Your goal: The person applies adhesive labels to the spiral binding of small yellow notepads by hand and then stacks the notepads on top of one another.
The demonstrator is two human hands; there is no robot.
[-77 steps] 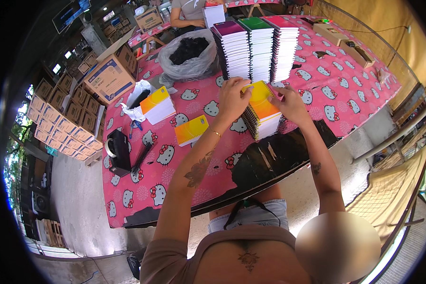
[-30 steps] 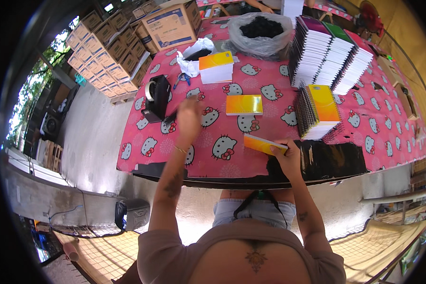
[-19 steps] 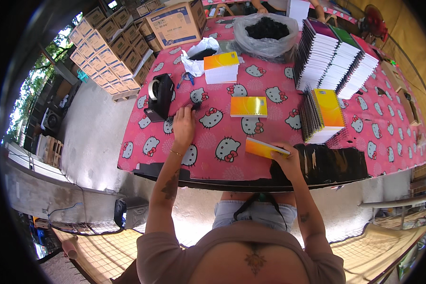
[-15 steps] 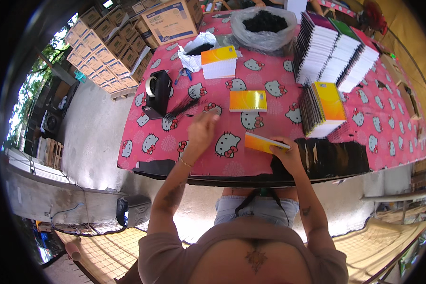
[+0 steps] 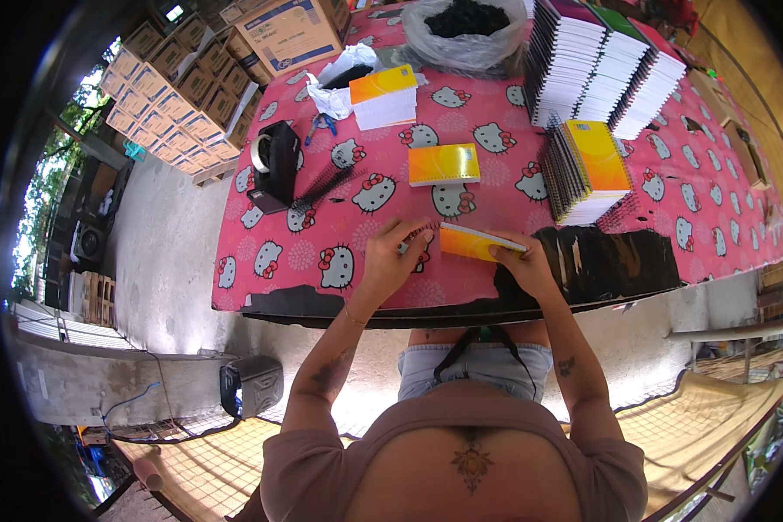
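My right hand (image 5: pixel 527 264) grips a small yellow-orange notebook (image 5: pixel 468 244) at its right end, tilted above the near side of the table. At the notebook's left end, my left hand (image 5: pixel 395 259) is closed in a pinch. A thin dark spiral binding coil (image 5: pixel 430 227) shows faintly at its fingertips, beside the notebook's upper left corner. Farther back lies another yellow notebook (image 5: pixel 445 164) with a coil along its near edge. Loose black coils (image 5: pixel 324 184) lie beside a black tape dispenser (image 5: pixel 274 167) on the left.
A stack of spiral-bound yellow notebooks (image 5: pixel 590 174) stands at right, with taller notebook stacks (image 5: pixel 574 70) behind. Farther back are a stack of yellow-covered pads (image 5: pixel 384 97), blue-handled pliers (image 5: pixel 320 129) and a plastic bag of black coils (image 5: pixel 465 39). A pink patterned cloth (image 5: pixel 370 283) covers the table.
My left hand has come nearer and right, from beside the loose coils to the notebook's left end. My right hand still holds the notebook. The view has shifted slightly.
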